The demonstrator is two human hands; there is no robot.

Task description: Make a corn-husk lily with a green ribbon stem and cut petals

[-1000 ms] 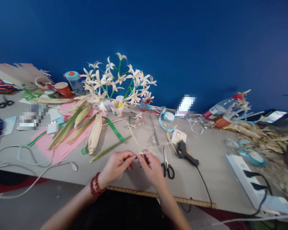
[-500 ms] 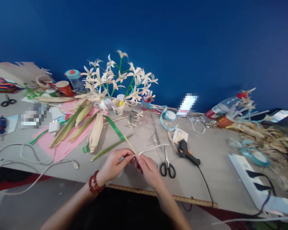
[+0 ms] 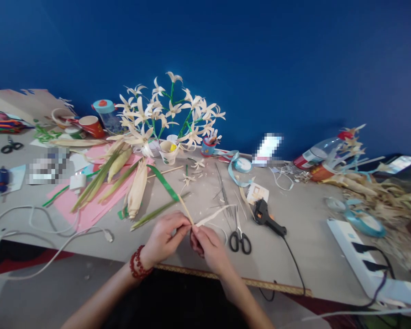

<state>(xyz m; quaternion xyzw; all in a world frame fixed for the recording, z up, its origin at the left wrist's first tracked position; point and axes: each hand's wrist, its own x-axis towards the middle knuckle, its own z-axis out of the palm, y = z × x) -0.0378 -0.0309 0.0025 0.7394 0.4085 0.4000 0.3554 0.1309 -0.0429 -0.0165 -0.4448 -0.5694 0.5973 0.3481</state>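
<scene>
My left hand (image 3: 167, 235) is closed in a pinch at the lower end of a thin wooden stick (image 3: 185, 209). Right beside it, my right hand (image 3: 207, 244) pinches a pale strip of corn husk (image 3: 215, 214) where it meets the stick. The strip's loose end trails to the upper right, towards a pair of black-handled scissors (image 3: 239, 237) lying on the table. The fingertips of both hands nearly touch and hide the join. A green ribbon (image 3: 166, 183) lies just beyond the stick's top.
White husk flowers (image 3: 173, 109) on green stems stand in a paper cup (image 3: 167, 153). Corn husks (image 3: 137, 192) lie on pink paper (image 3: 89, 212) at left. A black glue gun (image 3: 269, 219), thin wires (image 3: 223, 187) and a white power strip (image 3: 349, 260) are to the right.
My hands have shifted slightly, staying close together. The stick stands a little steeper, and the husk strip now slants up more straight from my right fingers.
</scene>
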